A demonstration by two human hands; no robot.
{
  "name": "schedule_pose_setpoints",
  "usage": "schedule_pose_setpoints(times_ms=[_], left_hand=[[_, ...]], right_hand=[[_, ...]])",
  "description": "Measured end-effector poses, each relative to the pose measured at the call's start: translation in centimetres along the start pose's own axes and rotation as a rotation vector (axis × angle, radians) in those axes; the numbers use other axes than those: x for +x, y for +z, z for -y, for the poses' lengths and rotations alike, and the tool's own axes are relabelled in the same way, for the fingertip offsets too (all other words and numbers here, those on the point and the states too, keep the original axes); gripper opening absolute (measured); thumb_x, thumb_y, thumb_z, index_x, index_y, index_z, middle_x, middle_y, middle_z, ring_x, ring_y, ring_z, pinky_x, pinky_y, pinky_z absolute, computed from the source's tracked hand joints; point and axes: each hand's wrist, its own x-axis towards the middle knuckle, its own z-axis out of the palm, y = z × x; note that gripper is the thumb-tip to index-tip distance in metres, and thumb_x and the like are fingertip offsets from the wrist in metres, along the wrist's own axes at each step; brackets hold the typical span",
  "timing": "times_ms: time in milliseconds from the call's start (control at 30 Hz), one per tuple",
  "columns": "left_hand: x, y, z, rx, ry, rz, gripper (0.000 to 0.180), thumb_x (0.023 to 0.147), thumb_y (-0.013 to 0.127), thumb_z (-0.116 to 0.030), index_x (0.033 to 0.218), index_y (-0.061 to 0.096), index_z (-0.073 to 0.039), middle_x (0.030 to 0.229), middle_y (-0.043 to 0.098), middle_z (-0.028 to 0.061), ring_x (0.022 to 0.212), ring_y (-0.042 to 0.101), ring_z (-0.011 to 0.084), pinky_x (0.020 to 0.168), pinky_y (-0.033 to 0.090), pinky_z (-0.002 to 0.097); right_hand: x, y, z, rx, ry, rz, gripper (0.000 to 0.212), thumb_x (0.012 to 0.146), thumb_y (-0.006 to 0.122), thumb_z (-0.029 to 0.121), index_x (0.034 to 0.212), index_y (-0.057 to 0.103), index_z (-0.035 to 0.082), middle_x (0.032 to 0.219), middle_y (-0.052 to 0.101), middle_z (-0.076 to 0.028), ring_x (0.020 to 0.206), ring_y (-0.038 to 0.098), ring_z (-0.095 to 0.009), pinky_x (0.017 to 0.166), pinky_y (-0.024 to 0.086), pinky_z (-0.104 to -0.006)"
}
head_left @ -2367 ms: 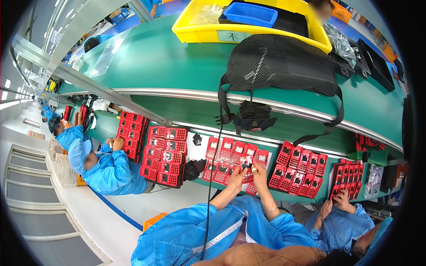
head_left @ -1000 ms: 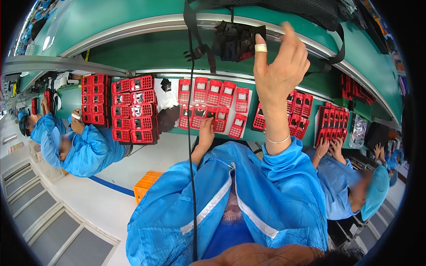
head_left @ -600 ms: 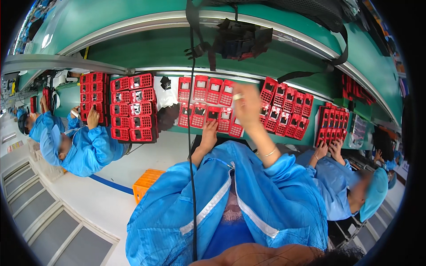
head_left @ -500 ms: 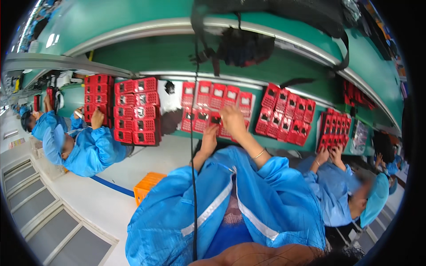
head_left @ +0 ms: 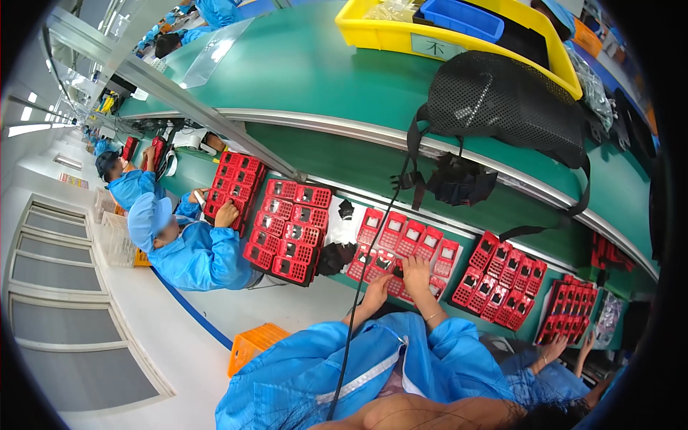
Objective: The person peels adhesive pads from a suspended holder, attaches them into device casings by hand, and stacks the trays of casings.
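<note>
— Noticing what nearest?
— Left hand and right hand, just beside each other, touching red keypad housings on the bench; can't tell whether gripping or merely resting.
— And farther?
— Black mesh bag, then a yellow bin.

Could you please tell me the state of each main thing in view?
Red casings in front: laid in rows
Left hand: at the red casings, grip unclear
Right hand: at the red casings, grip unclear
Yellow bin: open
Blue tray: open, in yellow bin
Black mesh bag: lying on the green shelf
Black pieces: bunched together
</note>
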Motion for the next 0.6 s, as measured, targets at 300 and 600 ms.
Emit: schedule_pose_setpoints(times_ms=[300,600], left_hand=[[0.2,0.2,0.3,-0.019,-0.039,0.045,0.035,0.086,0.057,0.004,0.119,0.065,-0.002,0.119,0.065,0.0207,0.113,0.06,0.0397,0.1,0.048,0.0421],[3.7,-1.3,-2.7,-0.172,-0.11,-0.005,0.039,0.094,0.067,-0.012,0.128,0.056,0.002,0.117,0.067,0.0161,0.109,0.063,0.0253,0.098,0.047,0.0376]], right_hand=[[0.5,0.1,-0.7,-0.013,0.028,-0.037,0.009,0.078,0.061,0.014,0.085,0.065,0.01,0.088,0.063,-0.008,0.09,0.06,-0.026,0.081,0.043,-0.0426],[3.5,-7.0,-0.9,0.196,0.006,-0.214,0.011,0.074,0.065,0.009,0.084,0.068,0.009,0.09,0.064,-0.006,0.093,0.058,-0.027,0.083,0.043,-0.0418]])
